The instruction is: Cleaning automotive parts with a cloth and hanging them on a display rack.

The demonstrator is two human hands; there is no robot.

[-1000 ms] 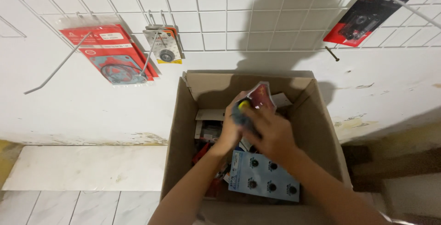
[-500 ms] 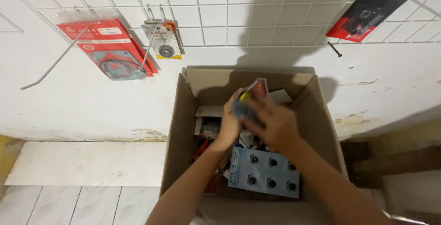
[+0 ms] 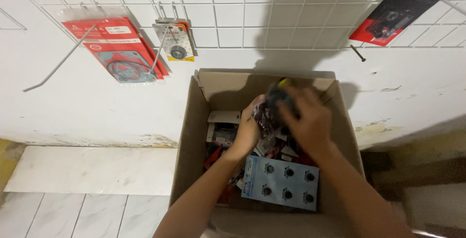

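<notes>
Both my hands are inside an open cardboard box on the floor against a white wall. My left hand and my right hand together hold a small dark packet with a yellow spot at its top, blurred by motion, raised above the box's contents. Under the hands lie several packaged parts, among them a light blue card with black round pieces near the front and a white and dark packet at the left.
A white wire grid on the wall carries a red packet with a gasket, a small packet with a round part and a red and black packet at the upper right. Long bare hooks stick out. White floor tiles lie left of the box.
My hands have lifted the dark packet higher and slightly toward the back of the box. The view has tilted down a little.
</notes>
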